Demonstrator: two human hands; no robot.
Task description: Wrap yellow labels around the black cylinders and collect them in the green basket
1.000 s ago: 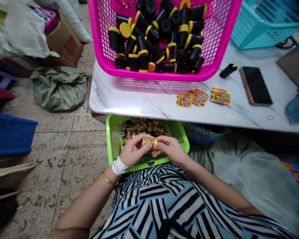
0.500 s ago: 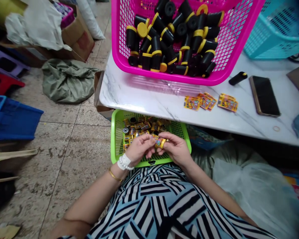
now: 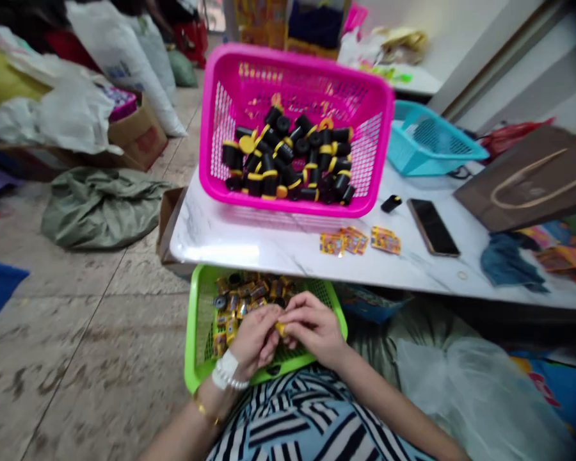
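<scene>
Between my two hands is a small yellow-labelled canister [image 3: 281, 328], mostly covered by the fingers. My left hand [image 3: 254, 336], with a white band and beads at the wrist, is closed around one end. The fingertips of my right hand [image 3: 314, 326] pinch the other end, where some yellow shows. Both hands are above a green basket [image 3: 191, 339] at my lap, which holds several labelled canisters [image 3: 242, 301]. On the table ahead stands a pink basket [image 3: 288, 206] with many black canisters [image 3: 269, 182] with yellow rims. Yellow printed labels [image 3: 332, 244] lie in front of it.
A single black canister [image 3: 391, 203] and a phone [image 3: 433, 227] lie on the white marbled table [image 3: 221, 243]. Farther right are a blue basket [image 3: 432, 150], a brown paper bag [image 3: 532, 173] and a dark blue cloth [image 3: 511, 262]. A grey-green sack [image 3: 105, 208] lies on the floor at left.
The camera view has tilted up, so more of the room shows and the hands appear lower. The fingers have closed further over the canister, hiding most of its label.
</scene>
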